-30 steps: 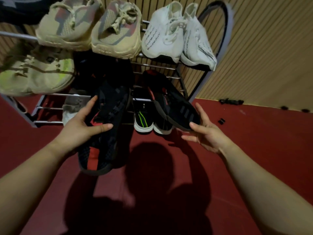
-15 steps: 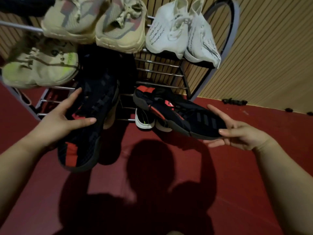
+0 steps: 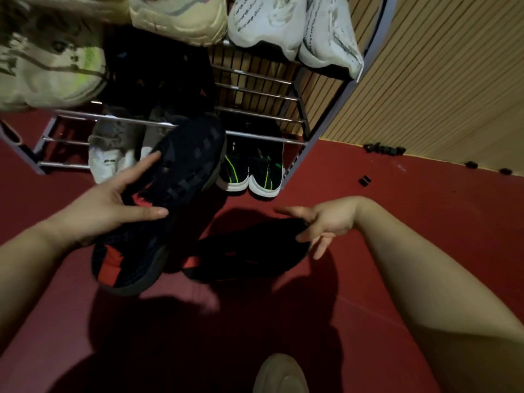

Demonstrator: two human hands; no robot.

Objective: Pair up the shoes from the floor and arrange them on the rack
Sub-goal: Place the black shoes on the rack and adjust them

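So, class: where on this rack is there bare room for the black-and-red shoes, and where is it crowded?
Free: middle rails, between dark shoes and right post, under white shoes. Crowded: beige shoes above; green-striped shoes and grey shoes below.

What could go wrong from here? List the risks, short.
1. The right hand has fingers splayed at the end of the lower black shoe; so loose a hold may let it slip.
2. The left hand holds the black-and-red shoe right by the rack front bars; lifting it in could catch a bar or knock the white shoes overhanging the top shelf.
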